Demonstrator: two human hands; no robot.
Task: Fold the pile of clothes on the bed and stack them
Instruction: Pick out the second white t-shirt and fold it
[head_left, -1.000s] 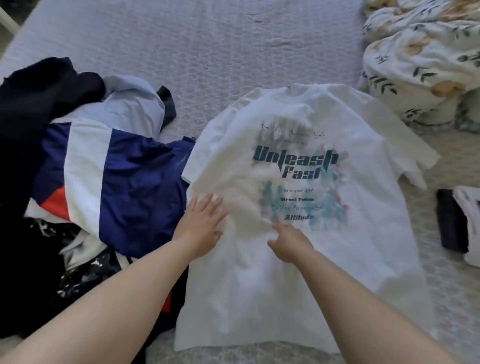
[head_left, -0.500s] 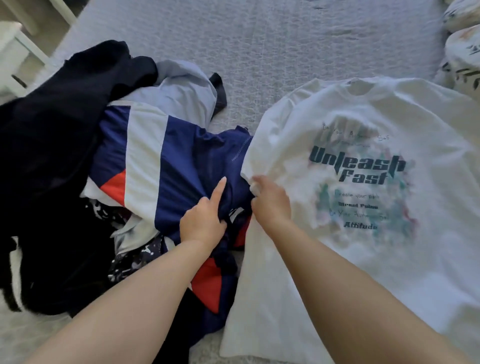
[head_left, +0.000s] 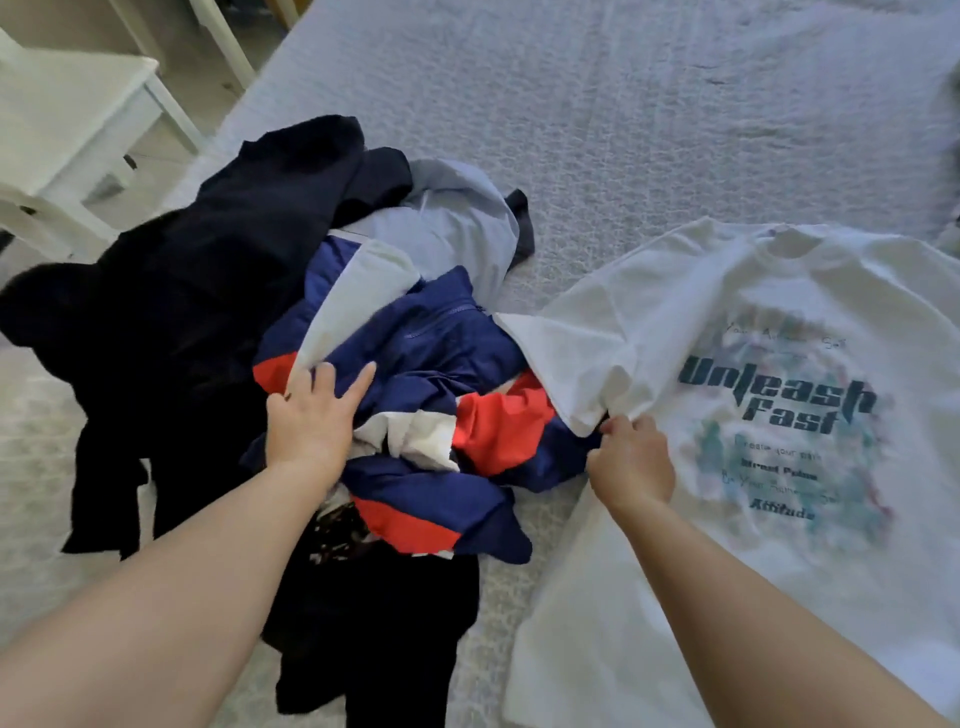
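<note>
Right hand (head_left: 631, 462) pinching white T-shirt (head_left: 753, 545) sleeve, left hand (head_left: 311, 421) fingers spread flat on jacket (head_left: 441, 358), clothes pile at bed's (head_left: 597, 130) left edge

I see a bed (head_left: 597, 104) covered in a pale quilted spread filling most of my view under soft, even light. At far left, white furniture (head_left: 62, 119) stands on a light floor (head_left: 208, 78) beside it.

Matt cotton T-shirt (head_left: 753, 545) (printed) — slick jacket (head_left: 441, 353), quilted bedspread (head_left: 623, 130).
</note>
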